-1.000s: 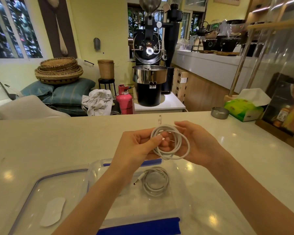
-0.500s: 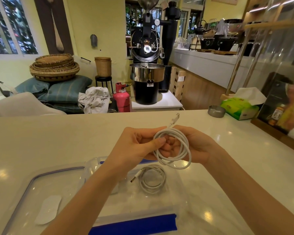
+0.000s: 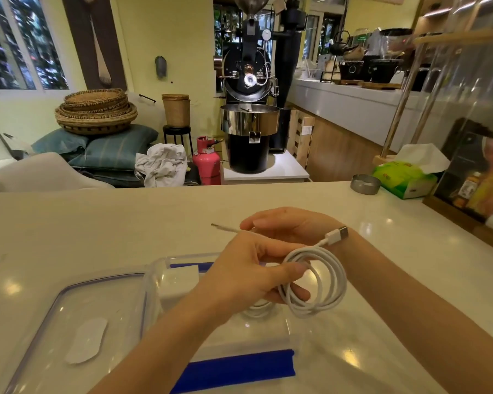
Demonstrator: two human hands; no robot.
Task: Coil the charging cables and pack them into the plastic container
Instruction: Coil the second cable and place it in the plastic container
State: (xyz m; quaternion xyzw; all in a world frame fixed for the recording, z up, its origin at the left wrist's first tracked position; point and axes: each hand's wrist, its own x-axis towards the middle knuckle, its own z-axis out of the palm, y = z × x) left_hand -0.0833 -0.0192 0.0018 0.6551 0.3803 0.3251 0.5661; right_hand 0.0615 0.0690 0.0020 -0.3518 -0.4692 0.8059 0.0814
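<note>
Your coil (image 3: 315, 281) has dropped lower and swung right since a second ago, and its USB plug (image 3: 337, 236) now sticks out toward your right wrist. You work at a pale glossy surface (image 3: 97, 223) in a café room, with a black roaster (image 3: 249, 109) and stacked baskets (image 3: 96, 110) behind. White cable loops hang over the clear container (image 3: 180, 268), where another coil (image 3: 258, 309) lies mostly hidden. Your left hand (image 3: 248, 275) pinches the loops, thumb on top. Your right hand (image 3: 292, 226), behind it, closes its fingers on the thin free end (image 3: 225, 228).
</note>
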